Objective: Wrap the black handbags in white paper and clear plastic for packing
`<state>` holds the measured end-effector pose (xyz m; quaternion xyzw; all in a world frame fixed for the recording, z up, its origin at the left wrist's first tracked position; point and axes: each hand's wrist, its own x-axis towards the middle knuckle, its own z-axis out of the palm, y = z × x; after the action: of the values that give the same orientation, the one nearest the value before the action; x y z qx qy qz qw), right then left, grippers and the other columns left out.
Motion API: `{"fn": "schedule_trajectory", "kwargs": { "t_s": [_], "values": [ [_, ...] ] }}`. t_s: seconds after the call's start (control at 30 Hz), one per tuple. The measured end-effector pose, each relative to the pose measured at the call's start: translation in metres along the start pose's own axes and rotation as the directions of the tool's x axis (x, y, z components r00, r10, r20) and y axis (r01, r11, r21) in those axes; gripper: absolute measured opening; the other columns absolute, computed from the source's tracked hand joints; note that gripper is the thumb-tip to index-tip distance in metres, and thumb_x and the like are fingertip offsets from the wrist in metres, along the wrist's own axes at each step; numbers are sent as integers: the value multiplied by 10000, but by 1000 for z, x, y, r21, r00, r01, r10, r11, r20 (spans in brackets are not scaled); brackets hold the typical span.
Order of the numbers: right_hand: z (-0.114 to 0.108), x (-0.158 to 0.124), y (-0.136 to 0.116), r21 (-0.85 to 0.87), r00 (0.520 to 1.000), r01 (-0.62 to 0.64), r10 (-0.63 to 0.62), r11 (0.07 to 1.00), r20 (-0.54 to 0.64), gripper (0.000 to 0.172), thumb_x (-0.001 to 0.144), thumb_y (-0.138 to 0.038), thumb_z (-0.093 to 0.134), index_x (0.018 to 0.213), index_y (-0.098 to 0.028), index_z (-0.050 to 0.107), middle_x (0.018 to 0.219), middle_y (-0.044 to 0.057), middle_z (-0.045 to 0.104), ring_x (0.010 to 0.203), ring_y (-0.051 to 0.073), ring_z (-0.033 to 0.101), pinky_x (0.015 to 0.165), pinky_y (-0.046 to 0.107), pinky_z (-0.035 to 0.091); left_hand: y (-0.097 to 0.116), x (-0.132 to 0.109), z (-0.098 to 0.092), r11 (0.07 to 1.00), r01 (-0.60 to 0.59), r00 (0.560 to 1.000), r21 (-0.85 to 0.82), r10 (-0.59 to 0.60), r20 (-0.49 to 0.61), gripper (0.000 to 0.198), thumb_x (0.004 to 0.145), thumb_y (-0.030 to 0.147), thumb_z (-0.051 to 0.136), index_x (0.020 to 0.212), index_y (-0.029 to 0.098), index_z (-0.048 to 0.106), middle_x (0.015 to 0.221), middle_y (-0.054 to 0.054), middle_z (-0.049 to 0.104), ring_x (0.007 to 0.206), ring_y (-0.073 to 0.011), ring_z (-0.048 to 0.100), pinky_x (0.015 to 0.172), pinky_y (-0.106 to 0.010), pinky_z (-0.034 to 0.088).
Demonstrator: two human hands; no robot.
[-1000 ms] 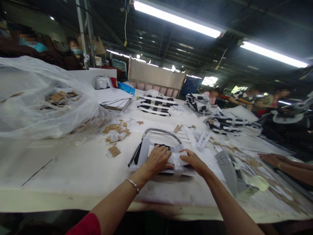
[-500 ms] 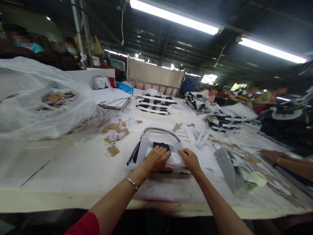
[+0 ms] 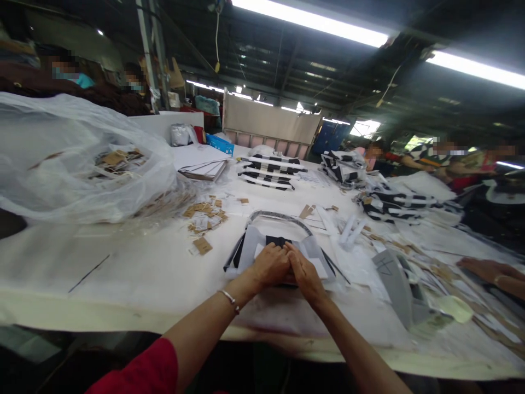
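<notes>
Long white counter (image 3: 135,273), workshop; big clear plastic bag (image 3: 82,158) at 10 o'clock, striped stacks (image 3: 268,174) at 12. Garment packet (image 3: 250,249) lies centre; left hand (image 3: 271,265) and right hand (image 3: 302,272) touch on top, likely pressing it flat. Fingers bent, pinching or not: cannot tell. Brown tags (image 3: 203,210) at 11.

The left arm (image 3: 197,334) reaches in from 7 o'clock, the right arm (image 3: 348,339) from 5 o'clock. The left hand (image 3: 270,265) lies palm down, fingers bent. The right hand (image 3: 303,273) touches it at its 3 o'clock side, fingers stretched toward 11 o'clock.
</notes>
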<state>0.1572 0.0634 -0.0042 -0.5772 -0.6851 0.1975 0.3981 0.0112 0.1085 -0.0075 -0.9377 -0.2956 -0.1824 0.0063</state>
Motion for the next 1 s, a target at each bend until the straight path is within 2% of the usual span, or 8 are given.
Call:
{"fn": "schedule_trajectory", "kwargs": {
  "t_s": [0.07, 0.2, 0.33, 0.5, 0.67, 0.83, 0.9, 1.0],
  "values": [
    [7, 0, 8, 48, 997, -70, 69, 996, 36, 499, 968, -516, 339, 1290, -242, 605, 1307, 68, 633, 1259, 246, 545, 1102, 421, 402, -4, -5, -8, 999, 36, 999, 2, -36, 17, 532, 825, 561, 681, 1086, 104, 608, 911, -121, 696, 848, -279, 653, 824, -411, 456],
    [11, 2, 20, -28, 996, -6, 9, 1000, 90, 467, 912, -465, 484, 1306, -241, 595, 1347, 67, 608, 1269, 251, 537, 1121, 443, 377, -22, -25, -19, 988, 151, 988, 34, -152, 8, 744, 724, 652, 733, 1241, 154, 540, 1197, -161, 634, 1149, -345, 562, 963, -474, 409],
    [18, 0, 22, -146, 990, 103, -86, 984, 114, 425, 889, -415, 535, 1272, -254, 626, 1404, 70, 560, 1320, 267, 483, 1132, 490, 346, -34, -42, -16, 978, 209, 977, -30, -207, 39, 658, 773, 686, 657, 1199, 192, 570, 1160, -111, 651, 1101, -291, 585, 941, -423, 415],
    [19, -3, 19, -235, 976, 204, -180, 950, 121, 387, 914, -402, 535, 1259, -262, 638, 1325, 88, 618, 1241, 273, 543, 1074, 486, 409, -32, -47, -9, 976, 209, 977, -67, -212, -33, 541, 812, 650, 640, 1122, 208, 610, 1039, -82, 667, 1008, -265, 607, 915, -406, 409],
    [21, -9, 11, -390, 952, 306, -274, 869, 137, 354, 958, -372, 489, 1264, -272, 636, 1284, 76, 647, 1205, 276, 554, 1033, 459, 411, -32, -53, 0, 979, 191, 977, -74, -197, -83, 430, 885, 587, 583, 1093, 214, 633, 991, -72, 680, 960, -249, 623, 898, -401, 430],
    [41, -21, 9, -552, 954, 276, -293, 787, 60, 383, 989, -321, 426, 1319, -218, 590, 1363, 115, 590, 1258, 312, 516, 1018, 479, 381, -31, -63, 10, 997, 77, 957, 1, -74, -282, 537, 874, 601, 577, 1221, 192, 574, 1318, -141, 570, 1247, -301, 501, 1087, -496, 327],
    [47, -25, 9, -575, 956, 251, -291, 779, 22, 377, 986, -297, 425, 1315, -217, 591, 1371, 122, 583, 1281, 321, 500, 1025, 490, 365, -28, -67, 12, 1000, -6, 956, 22, 12, -294, 435, 934, 508, 542, 1233, 192, 557, 1274, -116, 606, 1257, -274, 501, 1128, -493, 285],
    [50, -27, 9, -563, 962, 229, -275, 794, 3, 371, 980, -283, 434, 1303, -208, 600, 1394, 130, 560, 1314, 338, 472, 1056, 530, 329, -25, -72, 13, 998, -18, 968, -60, 2, -253, 305, 964, 419, 531, 1157, 188, 582, 1106, -66, 679, 1087, -214, 605, 1049, -396, 392]
  ]
}}
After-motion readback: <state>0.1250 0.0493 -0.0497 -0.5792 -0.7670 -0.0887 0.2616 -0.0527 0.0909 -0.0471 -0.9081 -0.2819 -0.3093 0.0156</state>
